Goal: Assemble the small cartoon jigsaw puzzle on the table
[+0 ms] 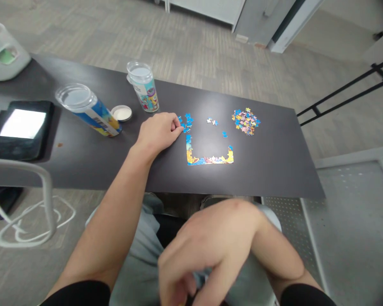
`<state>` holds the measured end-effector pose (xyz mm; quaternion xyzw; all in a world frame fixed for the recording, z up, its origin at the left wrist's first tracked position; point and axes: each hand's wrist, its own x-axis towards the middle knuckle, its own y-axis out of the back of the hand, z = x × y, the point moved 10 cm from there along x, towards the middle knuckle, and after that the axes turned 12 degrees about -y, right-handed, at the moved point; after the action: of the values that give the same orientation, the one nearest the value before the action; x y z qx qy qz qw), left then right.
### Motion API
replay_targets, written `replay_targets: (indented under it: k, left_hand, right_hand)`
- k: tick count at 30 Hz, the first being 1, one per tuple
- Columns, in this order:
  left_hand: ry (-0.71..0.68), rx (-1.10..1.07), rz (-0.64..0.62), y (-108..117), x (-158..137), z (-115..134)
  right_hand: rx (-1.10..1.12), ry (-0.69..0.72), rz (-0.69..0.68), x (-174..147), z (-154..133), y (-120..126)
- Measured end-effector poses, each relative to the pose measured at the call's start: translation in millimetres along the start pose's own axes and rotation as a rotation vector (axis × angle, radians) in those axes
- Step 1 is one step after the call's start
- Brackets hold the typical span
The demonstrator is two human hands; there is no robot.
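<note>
My left hand (158, 132) rests on the dark table with its fingers curled, the tips at a small group of blue puzzle pieces (187, 120). Whether a piece is pinched there is hidden. Close to the camera, above my lap, my right hand (210, 248) hangs with bent fingers; the picture's bottom edge cuts off the tips, and anything in them cannot be made out. A partly joined puzzle border (210, 160) lies before me, with a bottom row and two short sides. Inside and above it are a loose blue piece (224, 134) and a few pale pieces (212, 122).
A heap of mixed pieces (246, 121) lies to the right on the table (268, 170). Left of my hand stand two clear-topped canisters, a blue one (95, 112) and a patterned one (145, 89), with a round lid (121, 113) between them. A tablet (24, 127) lies farther left.
</note>
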<state>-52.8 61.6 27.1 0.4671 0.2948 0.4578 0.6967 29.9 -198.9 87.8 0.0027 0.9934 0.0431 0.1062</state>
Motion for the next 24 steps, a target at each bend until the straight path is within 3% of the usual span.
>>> replay_targets:
  k: [1, 3, 5, 6, 8, 10, 13, 18, 21, 24]
  left_hand:
    - [0.000, 0.000, 0.002, 0, 0, 1]
    - [-0.009, -0.014, 0.006, -1, 1, 3]
    - [-0.015, -0.034, 0.008, -3, 1, 3]
    - [-0.015, -0.042, 0.009, -3, 2, 3]
    - [-0.009, -0.047, 0.010, -5, 3, 1]
    - [-0.005, -0.047, 0.015, -5, 4, -2]
    - [-0.004, -0.073, 0.027, -5, 7, -5]
    - [-0.002, -0.135, 0.028, -8, 11, -9]
    - [-0.008, -0.147, 0.043, -9, 13, -10]
    - [-0.012, -0.150, 0.052, -8, 13, -11]
  right_hand:
    - [0.050, 0.045, 0.064, -13, 0, 21]
    - [0.053, 0.011, 0.424, -52, 16, 86]
    - [-0.088, -0.231, 0.999, -115, 50, 156]
    - [-0.146, -0.340, 1.242, -150, 66, 179]
    - [-0.314, -0.508, 1.550, -196, 91, 202]
    - [-0.402, -0.649, 1.597, -210, 120, 213]
    - [-0.429, -0.701, 1.528, -206, 148, 219]
    - [-0.494, -0.524, 1.271, -182, 139, 217]
    - [-0.481, -0.476, 1.313, -191, 130, 220]
    - [-0.399, -0.534, 1.391, -203, 131, 223]
